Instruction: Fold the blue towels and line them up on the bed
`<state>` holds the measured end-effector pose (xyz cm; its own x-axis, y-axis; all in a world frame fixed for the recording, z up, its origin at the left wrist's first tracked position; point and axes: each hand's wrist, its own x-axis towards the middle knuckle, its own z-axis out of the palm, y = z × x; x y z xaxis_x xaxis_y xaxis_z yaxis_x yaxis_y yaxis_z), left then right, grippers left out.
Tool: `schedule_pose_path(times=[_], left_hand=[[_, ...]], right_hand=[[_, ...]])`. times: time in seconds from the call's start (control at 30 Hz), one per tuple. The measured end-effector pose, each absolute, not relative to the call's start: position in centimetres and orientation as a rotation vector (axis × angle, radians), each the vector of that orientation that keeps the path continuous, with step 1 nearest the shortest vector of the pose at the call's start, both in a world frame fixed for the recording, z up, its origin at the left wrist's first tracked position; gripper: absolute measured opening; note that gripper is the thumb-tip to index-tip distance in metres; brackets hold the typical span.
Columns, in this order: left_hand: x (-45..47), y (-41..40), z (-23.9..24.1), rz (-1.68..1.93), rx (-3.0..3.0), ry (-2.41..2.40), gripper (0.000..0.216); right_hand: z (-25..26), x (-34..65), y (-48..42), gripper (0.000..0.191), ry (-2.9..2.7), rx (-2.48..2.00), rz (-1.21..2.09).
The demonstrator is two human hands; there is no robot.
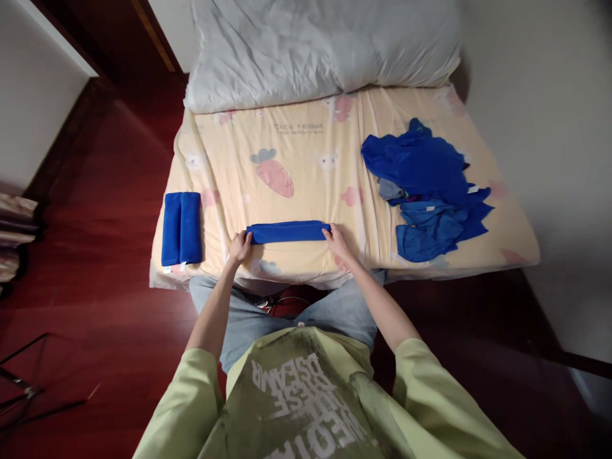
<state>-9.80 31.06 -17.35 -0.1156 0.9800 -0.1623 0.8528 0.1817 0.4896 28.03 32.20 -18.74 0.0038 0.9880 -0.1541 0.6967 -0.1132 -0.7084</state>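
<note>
A blue cloth (289, 233), folded into a long narrow strip, lies across the near part of the bed. My left hand (240, 246) pinches its left end between thumb and fingers. At the opposite end, my right hand (336, 240) grips the right corner the same way. Two folded blue cloths (181, 228) rest side by side to the left, with small white tags at their near edge. Over on the right is a loose heap of crumpled blue cloths (421, 166), some with white tags, and a small grey piece (391, 189) among them.
The bed has a yellow sheet (306, 172) printed with carrots and rabbits. A grey quilt (315, 51) is bunched along the far side. Walls stand at right and far left. A black metal stand (29, 389) is on the dark red floor (105, 268) at lower left.
</note>
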Motion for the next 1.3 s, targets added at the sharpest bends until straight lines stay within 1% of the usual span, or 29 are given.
schedule_pose_path(times=[0.33,0.63,0.87,1.07,1.13,1.2,1.3], left_hand=[[-9.1,32.3,-16.8,0.244,1.704,2.136,0.039],[-8.4,33.7,-15.9,0.215,1.527,2.170,0.038],[-7.0,34.0,-15.5,0.163,1.487,2.285,0.045],[-6.2,34.0,-15.6,0.104,1.548,2.357,0.050],[-5.9,33.7,-15.7,0.097,1.579,2.392,0.051],[-5.7,33.2,-15.7,0.131,1.651,2.415,0.050],[-5.5,32.6,-15.6,0.328,1.999,2.292,0.045]], right_hand=[[-18.1,27.7,33.7,0.045,-1.884,-2.094,0.766],[-18.5,26.9,34.0,0.048,-1.787,-2.174,0.708],[-17.9,25.8,34.1,0.048,-1.719,-2.261,0.661],[-18.0,25.9,34.4,0.048,-1.689,-2.252,0.629],[-18.1,25.9,34.2,0.048,-1.697,-2.242,0.580],[-18.0,25.8,33.6,0.048,-1.737,-2.209,0.450],[-17.6,25.6,32.5,0.046,-1.948,-1.989,0.198]])
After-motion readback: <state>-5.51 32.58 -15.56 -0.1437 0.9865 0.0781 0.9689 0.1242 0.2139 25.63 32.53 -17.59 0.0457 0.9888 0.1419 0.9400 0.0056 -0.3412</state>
